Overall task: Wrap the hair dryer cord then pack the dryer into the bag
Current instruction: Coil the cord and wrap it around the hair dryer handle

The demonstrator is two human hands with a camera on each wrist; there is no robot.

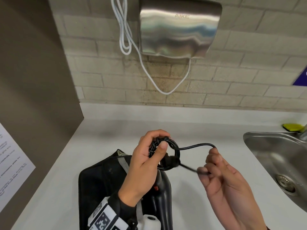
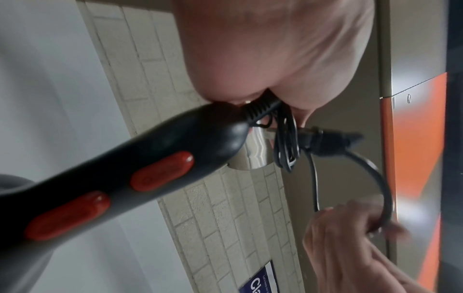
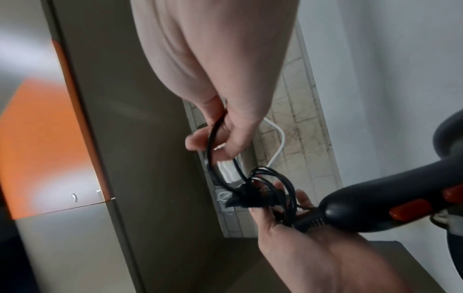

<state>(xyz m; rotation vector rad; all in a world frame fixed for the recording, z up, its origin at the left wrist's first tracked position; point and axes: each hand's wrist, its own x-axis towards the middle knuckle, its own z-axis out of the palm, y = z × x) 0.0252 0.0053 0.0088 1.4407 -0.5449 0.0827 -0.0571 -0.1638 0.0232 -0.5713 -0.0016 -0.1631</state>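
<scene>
My left hand (image 1: 149, 156) grips a bundle of coiled black cord (image 1: 167, 146) above the counter, thumb pressed over the loops. The black hair dryer (image 1: 163, 196) with red switches (image 2: 160, 170) hangs below that hand; its handle (image 2: 125, 164) fills the left wrist view. My right hand (image 1: 216, 168) pinches a loose loop of the cord (image 1: 199, 145) to the right of the bundle, and the cord (image 3: 213, 138) runs between its fingers. The plug (image 2: 328, 140) sticks out beside the coils. A black bag (image 1: 99, 180) lies on the white counter under the dryer.
A steel sink (image 1: 275, 161) is set into the counter (image 1: 116, 127) at the right, with a yellow sponge (image 1: 294, 127) behind it. On the tiled wall hangs a steel hand dryer (image 1: 179, 29) with a white cable (image 1: 126, 35). A brown panel (image 1: 33, 80) stands at the left.
</scene>
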